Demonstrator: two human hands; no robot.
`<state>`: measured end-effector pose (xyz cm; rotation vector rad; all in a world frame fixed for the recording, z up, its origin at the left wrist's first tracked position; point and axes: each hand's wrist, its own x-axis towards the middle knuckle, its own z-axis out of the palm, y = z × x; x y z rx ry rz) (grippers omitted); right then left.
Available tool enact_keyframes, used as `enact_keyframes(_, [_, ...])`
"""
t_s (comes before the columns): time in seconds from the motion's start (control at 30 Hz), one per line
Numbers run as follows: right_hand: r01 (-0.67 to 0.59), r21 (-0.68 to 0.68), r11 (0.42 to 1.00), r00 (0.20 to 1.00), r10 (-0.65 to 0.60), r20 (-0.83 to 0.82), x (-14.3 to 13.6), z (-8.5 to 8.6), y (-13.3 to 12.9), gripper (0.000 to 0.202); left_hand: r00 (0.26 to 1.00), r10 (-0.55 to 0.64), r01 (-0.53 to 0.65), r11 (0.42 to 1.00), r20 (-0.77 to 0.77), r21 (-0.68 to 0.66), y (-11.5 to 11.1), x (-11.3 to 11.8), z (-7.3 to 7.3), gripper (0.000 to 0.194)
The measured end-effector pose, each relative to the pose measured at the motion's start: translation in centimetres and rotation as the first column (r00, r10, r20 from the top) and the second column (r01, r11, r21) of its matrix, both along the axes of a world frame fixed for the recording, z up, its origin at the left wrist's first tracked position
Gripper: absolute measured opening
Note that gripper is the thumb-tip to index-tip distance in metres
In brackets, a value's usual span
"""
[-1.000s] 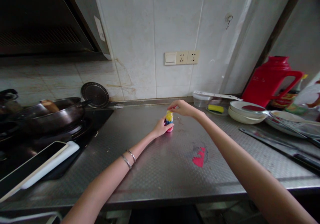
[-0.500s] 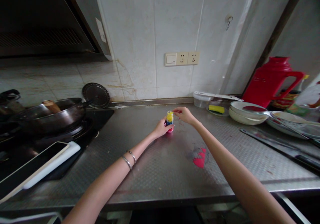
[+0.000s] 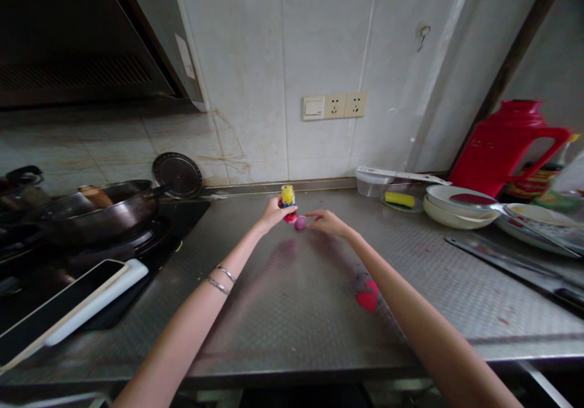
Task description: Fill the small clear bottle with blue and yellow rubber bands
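My left hand [image 3: 274,212] is closed round a small bottle [image 3: 288,196] with yellow at the top, blue in the middle and red at the bottom. The bottle is nearly upright, a little above the steel counter [image 3: 255,311]. At its lower right is a round pink piece [image 3: 300,222], which may be a cap. The fingertips of my right hand [image 3: 326,222] meet its right edge and appear to pinch it, though the contact is small and blurred. Two silver bracelets [image 3: 221,279] circle my left wrist.
On the left are a pan [image 3: 109,213] on the stove and a phone [image 3: 59,304] at its front. Stacked bowls [image 3: 449,216], a yellow sponge [image 3: 399,199], a knife [image 3: 502,265] and a red thermos [image 3: 497,146] stand or lie right. A red heart-shaped patch [image 3: 367,297] marks the counter.
My left hand has moved left and slightly up with the bottle. My right hand has dropped from beside the bottle's top to near its base, where the round pink piece now shows.
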<state>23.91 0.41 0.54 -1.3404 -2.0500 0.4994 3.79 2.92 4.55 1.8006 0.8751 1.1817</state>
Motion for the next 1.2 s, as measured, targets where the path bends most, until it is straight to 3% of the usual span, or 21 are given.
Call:
enact_keyframes(0.23, [-0.042, 0.134, 0.99, 0.986, 0.019, 0.168, -2.0, -0.4, 0.7, 0.056, 0.997, 0.063, -0.064, 0.997, -0.036, -0.041, 1.0, -1.2, -0.8, 0.029])
enact_keyframes(0.4, [-0.101, 0.176, 0.979, 0.948, 0.041, 0.315, -3.3, -0.5, 1.1, 0.034, 0.996, 0.036, -0.037, 0.999, -0.083, -0.007, 0.8, -1.1, -1.1, 0.027])
enact_keyframes(0.57, [0.002, 0.181, 0.983, 0.984, -0.034, 0.175, -3.0, 0.0, 0.9, 0.027, 0.995, 0.007, -0.009, 1.0, -0.099, -0.019, 0.7, -1.3, -1.7, 0.028])
enact_keyframes(0.7, [0.159, 0.202, 0.967, 0.973, -0.118, -0.197, -1.8, 2.2, 1.1, 0.034, 0.994, -0.02, 0.017, 0.999, -0.111, -0.03, 0.8, -1.1, -2.2, 0.028])
enact_keyframes(0.83, [0.092, 0.213, 0.973, 0.927, -0.006, -0.376, -1.4, 5.6, 0.4, 0.04, 0.991, -0.049, 0.047, 0.999, -0.124, -0.017, 0.5, -0.3, -2.3, 0.027])
enact_keyframes(1.0, [-0.071, 0.232, 0.97, 0.948, 0.138, -0.288, -2.0, 8.4, -1.0, 0.034, 0.984, -0.089, 0.088, 0.996, -0.153, -0.014, -0.5, 0.6, -2.3, 0.023])
enact_keyframes(1.2, [-0.099, 0.243, 0.965, 0.993, 0.113, -0.043, -2.2, 9.3, -1.5, 0.031, 0.973, -0.138, 0.136, 0.99, -0.183, -0.026, -1.5, 1.0, -2.6, 0.019])
